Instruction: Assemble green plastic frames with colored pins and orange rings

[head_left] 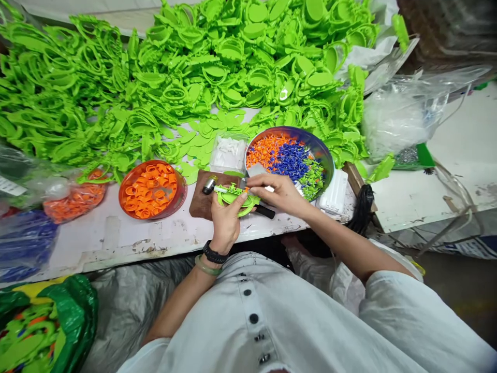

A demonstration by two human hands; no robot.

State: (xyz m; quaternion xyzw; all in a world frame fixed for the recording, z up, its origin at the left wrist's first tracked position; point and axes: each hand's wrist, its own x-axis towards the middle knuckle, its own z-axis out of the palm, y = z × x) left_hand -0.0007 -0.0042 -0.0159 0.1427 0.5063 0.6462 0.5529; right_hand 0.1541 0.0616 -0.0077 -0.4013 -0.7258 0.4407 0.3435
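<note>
Left hand holding a green frame [244, 200] over a board [199, 205]

Left hand [226, 225] curls closed around it; right hand [274, 189] is pinched at its top, grip unclear, near a steel bowl [322, 150] on the far side.

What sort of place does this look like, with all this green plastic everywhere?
Probably a small hand-assembly workshop for plastic goods. A big heap of moulded green plastic parts, a metal bowl of sorted orange, blue and green small pieces, and a left hand holding a green plastic piece suggest it.
</note>
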